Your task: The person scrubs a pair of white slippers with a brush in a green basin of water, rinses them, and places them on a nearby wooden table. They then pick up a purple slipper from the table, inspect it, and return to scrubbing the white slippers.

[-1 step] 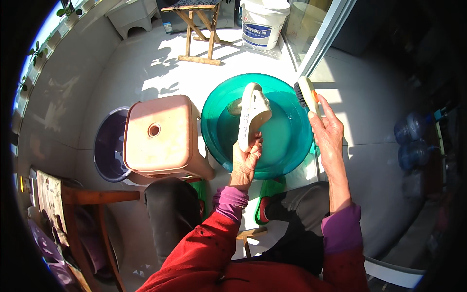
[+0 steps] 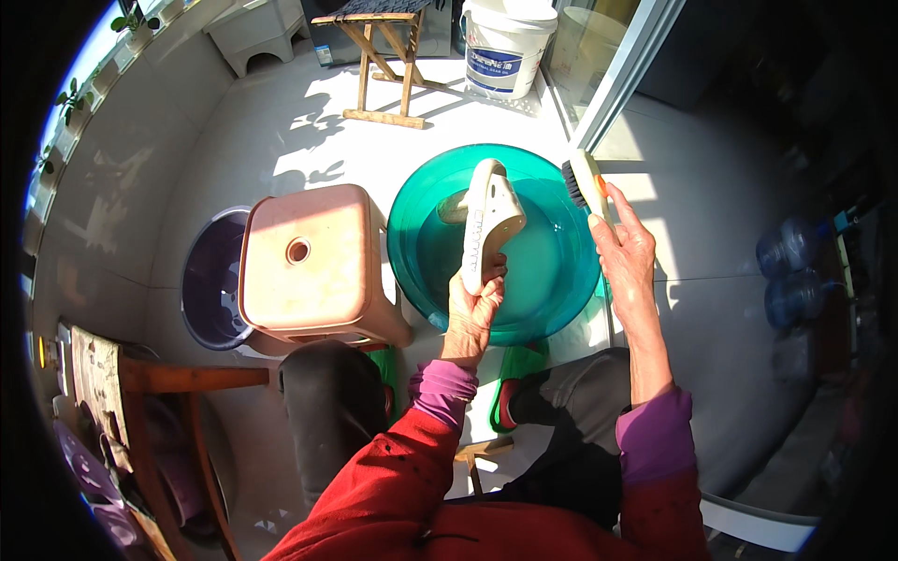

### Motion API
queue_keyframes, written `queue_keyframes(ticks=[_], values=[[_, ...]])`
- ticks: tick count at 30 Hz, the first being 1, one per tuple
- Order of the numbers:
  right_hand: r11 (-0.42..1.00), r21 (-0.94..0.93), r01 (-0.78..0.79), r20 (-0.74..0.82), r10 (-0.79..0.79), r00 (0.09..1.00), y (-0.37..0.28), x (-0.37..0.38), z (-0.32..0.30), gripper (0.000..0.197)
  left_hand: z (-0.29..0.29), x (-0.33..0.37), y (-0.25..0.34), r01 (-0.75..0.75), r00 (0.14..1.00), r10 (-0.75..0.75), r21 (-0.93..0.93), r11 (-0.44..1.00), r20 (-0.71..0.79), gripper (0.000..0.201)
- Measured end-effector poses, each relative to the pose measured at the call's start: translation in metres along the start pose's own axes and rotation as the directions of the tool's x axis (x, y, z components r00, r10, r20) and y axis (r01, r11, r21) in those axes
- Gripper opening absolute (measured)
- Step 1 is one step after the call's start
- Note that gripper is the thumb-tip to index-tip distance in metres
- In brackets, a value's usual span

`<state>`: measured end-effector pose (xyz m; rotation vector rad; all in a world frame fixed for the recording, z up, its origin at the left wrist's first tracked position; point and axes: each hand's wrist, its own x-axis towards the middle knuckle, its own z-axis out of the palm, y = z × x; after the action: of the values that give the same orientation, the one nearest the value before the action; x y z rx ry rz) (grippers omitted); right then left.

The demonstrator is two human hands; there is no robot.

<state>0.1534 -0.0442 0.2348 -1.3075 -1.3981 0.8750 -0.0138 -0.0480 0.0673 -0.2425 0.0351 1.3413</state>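
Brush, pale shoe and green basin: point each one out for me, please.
Brush (image 2: 587,178), head view: its pale back.
Pale shoe (image 2: 499,213), head view: its upper.
Green basin (image 2: 407,229), head view: its left inner wall.

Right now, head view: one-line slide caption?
Left hand holds a pale clog over a green basin; right hand holds a dark-bristled brush.

Around me, seemingly a home's sunlit balcony: green potted plants (image 2: 72,99) top a low, glossy wall (image 2: 122,196), a metal-framed glass door (image 2: 624,84) edges pale floor tiles (image 2: 374,159), and a square peach plastic stool (image 2: 327,271) neighbours a round teal plastic basin (image 2: 412,229).
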Motion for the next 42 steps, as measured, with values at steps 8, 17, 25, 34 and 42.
queue_keyframes(ticks=[8,17,25,34,42], values=[[0.958,-0.279,0.064,0.027,-0.059,0.998,0.025,0.023,0.023,0.075,0.043,-0.027,-0.022,0.163,0.980,-0.154,-0.063,0.985,0.129,0.043],[0.795,-0.587,0.153,0.075,-0.134,0.988,-0.001,0.010,0.041,0.081,0.060,-0.053,-0.023,0.207,0.959,-0.204,0.001,0.978,0.197,0.044],[0.868,-0.457,0.196,0.016,-0.213,0.977,0.001,0.002,0.064,0.080,0.080,-0.064,0.015,0.159,0.987,-0.149,0.443,0.882,-0.057,0.050],[0.863,-0.409,0.297,0.123,-0.271,0.955,-0.002,-0.002,0.070,0.081,0.116,-0.087,0.033,0.190,0.980,-0.189,0.566,0.802,-0.062,0.063],[0.810,-0.402,0.427,0.221,-0.367,0.904,0.002,-0.015,0.088,0.086,0.091,-0.098,0.030,0.138,0.986,-0.161,0.371,0.918,0.032,0.061]])
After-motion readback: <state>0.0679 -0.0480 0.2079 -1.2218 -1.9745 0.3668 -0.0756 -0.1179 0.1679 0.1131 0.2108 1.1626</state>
